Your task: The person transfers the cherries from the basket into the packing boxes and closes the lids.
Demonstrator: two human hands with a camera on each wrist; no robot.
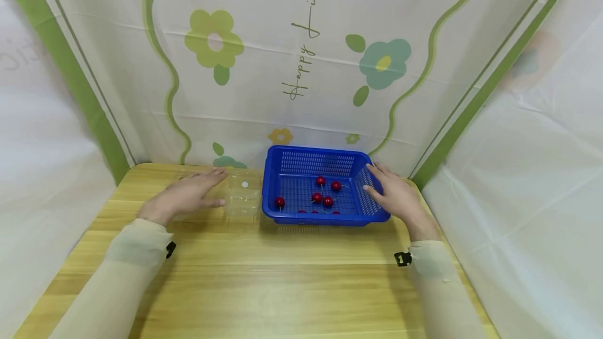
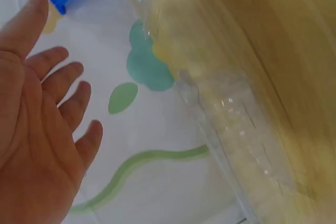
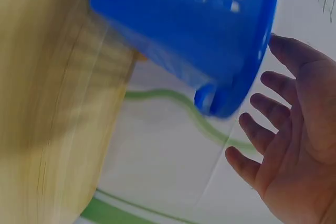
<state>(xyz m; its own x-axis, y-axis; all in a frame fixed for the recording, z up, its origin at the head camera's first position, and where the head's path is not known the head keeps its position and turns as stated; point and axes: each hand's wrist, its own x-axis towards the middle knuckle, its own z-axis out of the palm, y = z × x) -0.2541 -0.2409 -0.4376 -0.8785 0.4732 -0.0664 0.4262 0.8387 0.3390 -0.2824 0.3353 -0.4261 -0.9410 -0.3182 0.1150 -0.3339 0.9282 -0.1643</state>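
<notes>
Blue slotted basket (image 1: 317,162) holding glossy red cherries (image 1: 316,198), clear container (image 1: 243,206), left hand (image 1: 186,195) and right hand (image 1: 397,195), fingers extended, cloth (image 1: 264,101) reading "Happy Life"

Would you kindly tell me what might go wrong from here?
The clear plastic container barely stands out against the table, so the left hand might knock it. The loose cherries could roll about if the right hand, beside the blue basket, bumps it.

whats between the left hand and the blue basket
The head view shows a clear plastic container in the stretch between the left hand and the blue basket.
</notes>
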